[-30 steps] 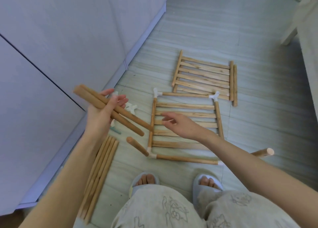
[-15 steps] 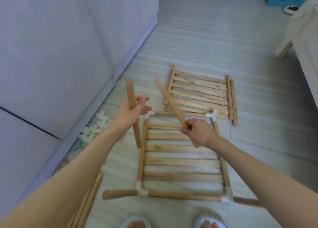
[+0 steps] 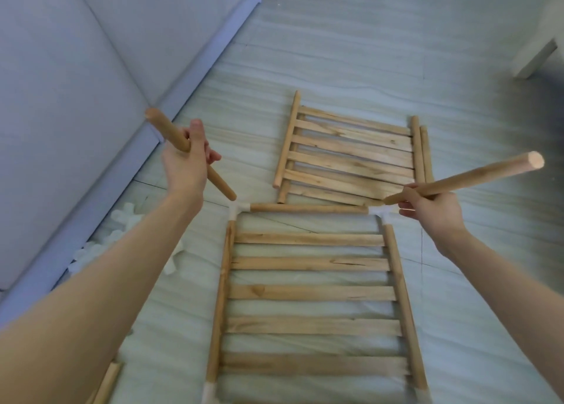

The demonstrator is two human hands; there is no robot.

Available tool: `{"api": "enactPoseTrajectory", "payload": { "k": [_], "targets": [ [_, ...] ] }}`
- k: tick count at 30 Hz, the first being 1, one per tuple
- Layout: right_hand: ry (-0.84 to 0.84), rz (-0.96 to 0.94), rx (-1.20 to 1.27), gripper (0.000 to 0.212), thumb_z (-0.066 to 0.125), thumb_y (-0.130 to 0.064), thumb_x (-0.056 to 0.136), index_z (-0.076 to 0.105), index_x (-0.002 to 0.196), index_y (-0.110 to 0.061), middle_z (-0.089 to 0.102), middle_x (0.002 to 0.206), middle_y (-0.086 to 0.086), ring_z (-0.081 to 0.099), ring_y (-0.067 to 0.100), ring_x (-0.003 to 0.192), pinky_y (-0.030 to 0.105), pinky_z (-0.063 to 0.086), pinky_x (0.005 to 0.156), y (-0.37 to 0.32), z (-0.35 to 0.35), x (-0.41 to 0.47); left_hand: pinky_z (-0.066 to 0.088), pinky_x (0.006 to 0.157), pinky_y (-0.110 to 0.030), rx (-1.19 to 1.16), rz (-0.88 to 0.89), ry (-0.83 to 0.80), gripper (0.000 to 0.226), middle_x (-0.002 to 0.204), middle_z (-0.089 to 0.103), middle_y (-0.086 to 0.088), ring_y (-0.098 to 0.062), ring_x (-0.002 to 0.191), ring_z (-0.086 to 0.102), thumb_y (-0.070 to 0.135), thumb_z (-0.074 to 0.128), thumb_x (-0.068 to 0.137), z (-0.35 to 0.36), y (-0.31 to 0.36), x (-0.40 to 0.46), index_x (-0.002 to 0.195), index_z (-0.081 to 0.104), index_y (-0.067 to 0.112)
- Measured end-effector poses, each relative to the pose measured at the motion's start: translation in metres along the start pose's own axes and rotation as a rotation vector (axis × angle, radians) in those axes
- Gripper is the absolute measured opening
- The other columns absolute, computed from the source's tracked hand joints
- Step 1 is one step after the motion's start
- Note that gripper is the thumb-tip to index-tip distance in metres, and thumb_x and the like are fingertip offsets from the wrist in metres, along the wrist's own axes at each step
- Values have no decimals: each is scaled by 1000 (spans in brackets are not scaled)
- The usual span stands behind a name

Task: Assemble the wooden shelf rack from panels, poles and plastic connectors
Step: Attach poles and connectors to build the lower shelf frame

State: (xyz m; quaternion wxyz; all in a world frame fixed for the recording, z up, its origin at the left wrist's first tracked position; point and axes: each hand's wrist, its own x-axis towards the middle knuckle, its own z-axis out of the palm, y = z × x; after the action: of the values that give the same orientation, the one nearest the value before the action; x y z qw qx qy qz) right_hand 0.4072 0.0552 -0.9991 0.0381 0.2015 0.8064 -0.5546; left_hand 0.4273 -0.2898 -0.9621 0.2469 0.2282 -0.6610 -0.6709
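Your left hand (image 3: 186,165) grips one pole (image 3: 189,153), its low tip just above the panel's (image 3: 311,293) far left white connector (image 3: 238,209). Your right hand (image 3: 433,208) grips another pole (image 3: 464,179), its tip at the far right connector (image 3: 381,212).

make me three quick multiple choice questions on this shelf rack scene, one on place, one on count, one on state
1. Where is the spare slatted panel?
A. beyond the framed panel
B. leaning on the wall
C. on a lap

2. How many poles are held?
A. one
B. two
C. four

3. What is the right pole doing?
A. lying flat
B. tip at the far right connector
C. fully seated upright

Answers: 1 A, it lies flat farther away. 2 B, left hand and right hand grip one each. 3 B, slanted, lower tip at the white joint.
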Motion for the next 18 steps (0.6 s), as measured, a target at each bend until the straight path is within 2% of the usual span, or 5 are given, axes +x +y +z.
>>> {"api": "enactPoseTrajectory", "payload": {
  "k": [5,10,14,18],
  "targets": [
    [34,-37,-17,11,54,-20,94,58,99,-11,65,91,7,66,20,86,32,54,77,8,-2,7,51,64,-31,52,32,-18,35,47,44,11,-8,47,46,39,51,94,3,-2,1,65,44,20],
    [60,-41,-34,9,53,-22,95,56,95,-14,64,83,1,66,18,80,34,54,80,8,0,11,47,58,-27,134,71,-60,35,44,45,13,-4,44,43,35,50,95,7,-4,-3,65,45,17],
    [97,-32,-103,17,52,-27,95,54,96,-11,64,81,2,65,16,71,33,53,78,7,2,13,45,55,-23,141,21,0,35,43,46,13,-3,43,42,36,49,96,10,-4,1,65,44,19],
    [129,-43,-154,14,49,-27,96,53,98,-14,65,86,4,63,13,65,22,44,57,4,1,14,47,56,-25,150,2,4,34,43,46,12,-4,42,43,36,48,96,7,-4,6,68,44,18]
  ]
}}
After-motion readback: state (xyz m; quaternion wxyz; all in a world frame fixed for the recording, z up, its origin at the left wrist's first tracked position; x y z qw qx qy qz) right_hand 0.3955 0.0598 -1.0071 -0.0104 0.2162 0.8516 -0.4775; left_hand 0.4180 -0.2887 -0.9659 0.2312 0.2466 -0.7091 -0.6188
